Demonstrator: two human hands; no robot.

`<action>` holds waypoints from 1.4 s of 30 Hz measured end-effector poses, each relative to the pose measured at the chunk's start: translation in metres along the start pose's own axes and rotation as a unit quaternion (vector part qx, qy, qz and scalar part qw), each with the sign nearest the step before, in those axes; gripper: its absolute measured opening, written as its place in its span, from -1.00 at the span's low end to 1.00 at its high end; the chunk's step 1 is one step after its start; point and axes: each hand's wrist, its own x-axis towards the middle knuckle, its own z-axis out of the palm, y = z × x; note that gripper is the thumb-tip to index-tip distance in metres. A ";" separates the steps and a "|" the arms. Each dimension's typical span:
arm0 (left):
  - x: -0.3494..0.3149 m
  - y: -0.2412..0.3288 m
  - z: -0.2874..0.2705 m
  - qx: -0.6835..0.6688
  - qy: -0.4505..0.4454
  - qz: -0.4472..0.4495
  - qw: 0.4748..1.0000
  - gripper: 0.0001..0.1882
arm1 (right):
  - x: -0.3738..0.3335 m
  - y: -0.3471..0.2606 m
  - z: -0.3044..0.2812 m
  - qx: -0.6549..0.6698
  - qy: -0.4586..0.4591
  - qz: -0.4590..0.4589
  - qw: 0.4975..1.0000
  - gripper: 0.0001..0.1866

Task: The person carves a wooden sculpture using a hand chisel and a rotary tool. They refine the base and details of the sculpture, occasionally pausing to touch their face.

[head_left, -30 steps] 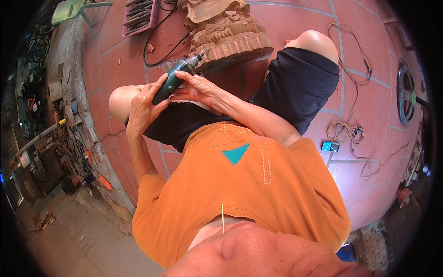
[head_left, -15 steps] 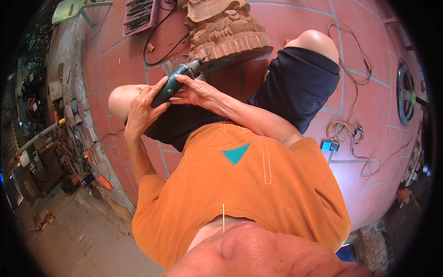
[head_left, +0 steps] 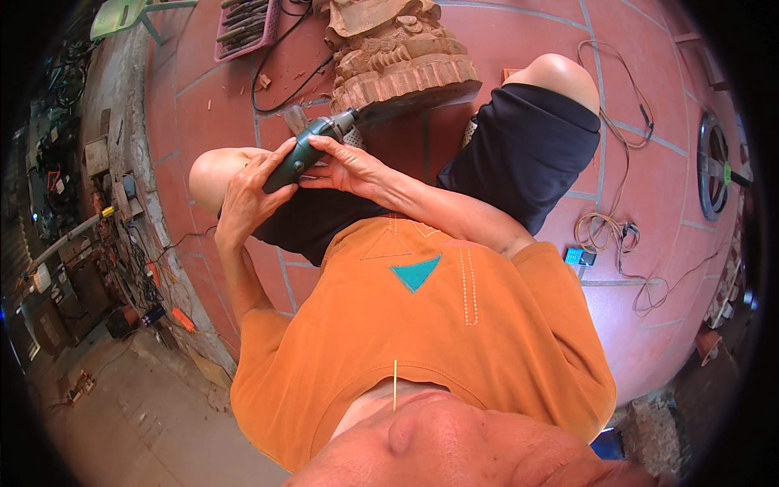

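A dark green rotary tool (head_left: pixel 297 159) with a grey nose is held between both hands, slanting up and to the right. My left hand (head_left: pixel 250 193) grips its rear body, the fingers over the top and the thumb below. My right hand (head_left: pixel 350 167) holds the middle, its thumb on the casing and its fingers curled underneath. The tool's nose lies in front of the lower left corner of a carved wooden statue (head_left: pixel 398 69); I cannot tell whether they touch. No bit shows clearly at the nose.
Upper left, a pink basket (head_left: pixel 268 32) holds several carving tools beside a black cable (head_left: pixel 272 111). A wooden-handled tool (head_left: pixel 297 120) lies beyond my hands. At right are a coiled brown cord (head_left: pixel 596 234), a blue phone-like device (head_left: pixel 579 257) and a round black-rimmed object (head_left: pixel 712 162).
The tool's nose has shifted slightly down and left. The thin bit seen at its tip before no longer shows clearly. Both hands keep their hold.
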 end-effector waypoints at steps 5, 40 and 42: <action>0.001 -0.001 0.001 0.002 0.009 0.008 1.000 -0.23 | 0.000 0.000 0.000 0.003 -0.008 -0.006 1.000 -0.48; 0.005 -0.003 0.009 0.031 0.036 -0.003 0.999 -0.26 | 0.014 -0.012 -0.005 -0.035 -0.014 -0.024 0.999 -0.55; 0.004 -0.001 0.007 0.030 0.025 -0.010 0.999 -0.25 | 0.011 -0.011 -0.003 -0.039 -0.016 -0.023 0.999 -0.53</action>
